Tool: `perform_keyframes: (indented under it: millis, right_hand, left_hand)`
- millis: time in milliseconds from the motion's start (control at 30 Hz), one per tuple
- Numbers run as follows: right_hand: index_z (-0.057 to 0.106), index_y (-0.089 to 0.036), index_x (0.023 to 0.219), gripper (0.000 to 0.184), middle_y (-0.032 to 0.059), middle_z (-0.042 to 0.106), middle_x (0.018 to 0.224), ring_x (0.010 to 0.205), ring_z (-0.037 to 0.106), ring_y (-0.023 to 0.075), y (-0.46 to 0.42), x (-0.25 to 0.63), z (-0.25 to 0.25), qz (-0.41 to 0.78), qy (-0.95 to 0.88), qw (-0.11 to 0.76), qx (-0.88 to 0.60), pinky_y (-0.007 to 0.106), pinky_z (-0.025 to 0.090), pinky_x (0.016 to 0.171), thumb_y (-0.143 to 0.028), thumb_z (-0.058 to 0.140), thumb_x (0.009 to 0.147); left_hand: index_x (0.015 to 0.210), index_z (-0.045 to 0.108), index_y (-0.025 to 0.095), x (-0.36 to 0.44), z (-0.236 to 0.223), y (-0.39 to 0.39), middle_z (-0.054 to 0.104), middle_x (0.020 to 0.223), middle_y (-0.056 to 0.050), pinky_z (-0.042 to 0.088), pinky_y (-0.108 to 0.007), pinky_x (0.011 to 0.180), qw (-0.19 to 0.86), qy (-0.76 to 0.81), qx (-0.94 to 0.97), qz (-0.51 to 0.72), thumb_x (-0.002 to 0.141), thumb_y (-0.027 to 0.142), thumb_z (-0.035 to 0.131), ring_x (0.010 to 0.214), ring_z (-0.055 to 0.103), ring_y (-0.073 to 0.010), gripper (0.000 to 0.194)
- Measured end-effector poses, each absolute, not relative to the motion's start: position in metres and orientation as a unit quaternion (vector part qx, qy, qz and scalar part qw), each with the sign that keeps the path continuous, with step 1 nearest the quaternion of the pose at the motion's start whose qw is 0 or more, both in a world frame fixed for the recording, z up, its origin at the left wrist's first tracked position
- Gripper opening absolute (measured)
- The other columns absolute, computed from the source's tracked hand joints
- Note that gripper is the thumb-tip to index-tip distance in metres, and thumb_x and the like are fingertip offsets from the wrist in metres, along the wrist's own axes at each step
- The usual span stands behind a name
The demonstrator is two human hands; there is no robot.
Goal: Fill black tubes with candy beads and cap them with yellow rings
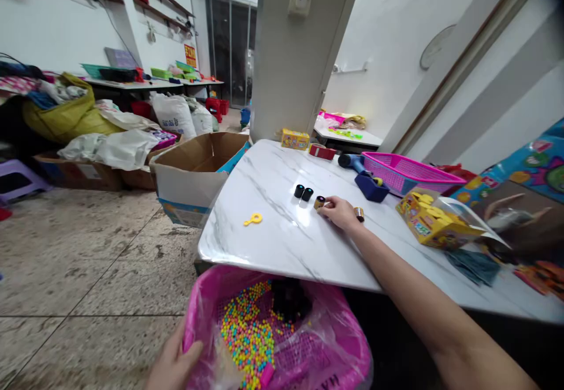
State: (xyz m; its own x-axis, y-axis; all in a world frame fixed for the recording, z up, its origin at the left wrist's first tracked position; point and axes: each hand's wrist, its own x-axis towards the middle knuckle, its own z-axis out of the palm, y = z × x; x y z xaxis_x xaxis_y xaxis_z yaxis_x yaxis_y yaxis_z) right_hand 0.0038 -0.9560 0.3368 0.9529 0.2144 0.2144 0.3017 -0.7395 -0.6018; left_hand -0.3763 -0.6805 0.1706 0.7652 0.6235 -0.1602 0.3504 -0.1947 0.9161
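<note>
My right hand (pixel 340 212) reaches across the white marble table (pixel 282 243), its fingers closed around a small brown-and-black cylinder (pixel 319 203). Two black cylinders (pixel 303 192) stand just left of it, and another small brown one (pixel 359 214) lies to the right of the hand. My left hand (pixel 174 363) grips the left rim of a pink basket (pixel 348 360) below the table's edge. The basket is lined with clear plastic and holds many small coloured beads (pixel 249 334) and a black clump (pixel 288 299).
A yellow ring-shaped piece (pixel 253 219) lies on the table. A yellow toy box (pixel 434 221), a blue tool (pixel 368 178), a pink tray (pixel 408 172) and a tape roll (pixel 322 151) sit farther back. An open cardboard box (pixel 194 172) stands on the floor at the left.
</note>
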Motion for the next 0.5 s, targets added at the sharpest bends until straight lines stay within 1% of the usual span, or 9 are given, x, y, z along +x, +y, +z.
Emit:
perform_keyframes:
  millis: [67,133,200,233,267,300,367,400,500]
  right_hand:
    - [0.066,-0.019,0.110,0.046,0.0004,0.068,0.074,0.063,0.062,0.0144,-0.964,0.006,0.339,-0.072,-0.139,0.324,-0.933,0.026,0.046,0.064,-0.039,0.072,0.070]
    - [0.065,-0.018,0.115,0.045,0.0058,0.070,0.084,0.077,0.064,0.0195,-0.984,0.008,0.344,-0.115,-0.113,0.287,-0.944,0.030,0.046,0.071,-0.042,0.065,0.076]
    - [0.066,-0.014,0.113,0.048,0.0146,0.069,0.098,0.092,0.063,0.0279,-1.011,0.013,0.350,-0.165,-0.052,0.184,-0.968,0.035,0.044,0.075,-0.049,0.058,0.081]
    - [0.069,-0.012,0.108,0.050,0.0179,0.068,0.100,0.095,0.062,0.0312,-1.024,0.016,0.352,-0.160,-0.024,0.117,-0.980,0.037,0.043,0.074,-0.053,0.055,0.082]
    - [0.071,-0.012,0.101,0.053,0.0192,0.068,0.098,0.093,0.062,0.0326,-1.035,0.019,0.354,-0.128,-0.009,0.058,-0.990,0.037,0.042,0.071,-0.057,0.052,0.083]
    - [0.073,-0.012,0.093,0.054,0.0188,0.069,0.094,0.089,0.062,0.0320,-1.045,0.021,0.354,-0.083,-0.006,0.015,-0.996,0.036,0.041,0.067,-0.060,0.049,0.084]
    - [0.073,-0.015,0.079,0.055,0.0152,0.070,0.084,0.080,0.062,0.0281,-1.057,0.022,0.352,-0.003,-0.027,-0.008,-1.000,0.034,0.038,0.062,-0.061,0.043,0.087]
    - [0.074,-0.017,0.079,0.054,0.0131,0.070,0.082,0.078,0.062,0.0261,-1.060,0.021,0.350,0.005,-0.041,-0.002,-0.999,0.033,0.037,0.061,-0.060,0.042,0.087]
    - [0.074,-0.019,0.086,0.047,0.0091,0.071,0.085,0.077,0.061,0.0232,-1.059,0.016,0.345,-0.022,-0.078,0.021,-0.997,0.030,0.036,0.060,-0.057,0.045,0.087]
  left_hand:
    - [0.111,0.067,0.020,-0.377,0.170,-0.680,0.068,0.120,-0.008,0.040,-0.048,0.109,0.556,0.318,0.758,0.126,0.067,0.045,0.062,0.123,0.055,-0.0341,0.051]
    - [0.116,0.065,0.020,-0.379,0.177,-0.683,0.068,0.121,-0.007,0.041,-0.046,0.108,0.564,0.312,0.756,0.116,0.069,0.045,0.060,0.121,0.057,-0.0329,0.053]
    - [0.122,0.061,0.019,-0.381,0.189,-0.688,0.069,0.117,-0.007,0.047,-0.042,0.102,0.570,0.297,0.760,0.100,0.070,0.043,0.060,0.114,0.062,-0.0305,0.057]
    - [0.124,0.059,0.018,-0.381,0.196,-0.690,0.071,0.113,-0.006,0.050,-0.040,0.098,0.567,0.293,0.764,0.096,0.071,0.043,0.059,0.109,0.064,-0.0292,0.059]
    - [0.126,0.058,0.017,-0.381,0.202,-0.693,0.072,0.108,-0.006,0.052,-0.038,0.094,0.562,0.292,0.769,0.089,0.071,0.042,0.059,0.103,0.066,-0.0282,0.060]
    - [0.127,0.057,0.015,-0.381,0.207,-0.694,0.073,0.103,-0.005,0.054,-0.036,0.090,0.556,0.292,0.774,0.080,0.071,0.041,0.058,0.098,0.067,-0.0271,0.062]
    - [0.129,0.055,0.014,-0.379,0.212,-0.697,0.073,0.097,-0.004,0.055,-0.033,0.084,0.538,0.298,0.785,0.067,0.073,0.040,0.056,0.090,0.067,-0.0247,0.062]
    - [0.129,0.054,0.014,-0.379,0.213,-0.698,0.073,0.095,-0.003,0.055,-0.032,0.081,0.532,0.302,0.789,0.063,0.073,0.039,0.055,0.086,0.067,-0.0236,0.061]
    - [0.128,0.054,0.012,-0.377,0.211,-0.699,0.072,0.084,-0.002,0.054,-0.029,0.070,0.532,0.311,0.786,0.054,0.073,0.039,0.053,0.074,0.065,-0.0211,0.061]
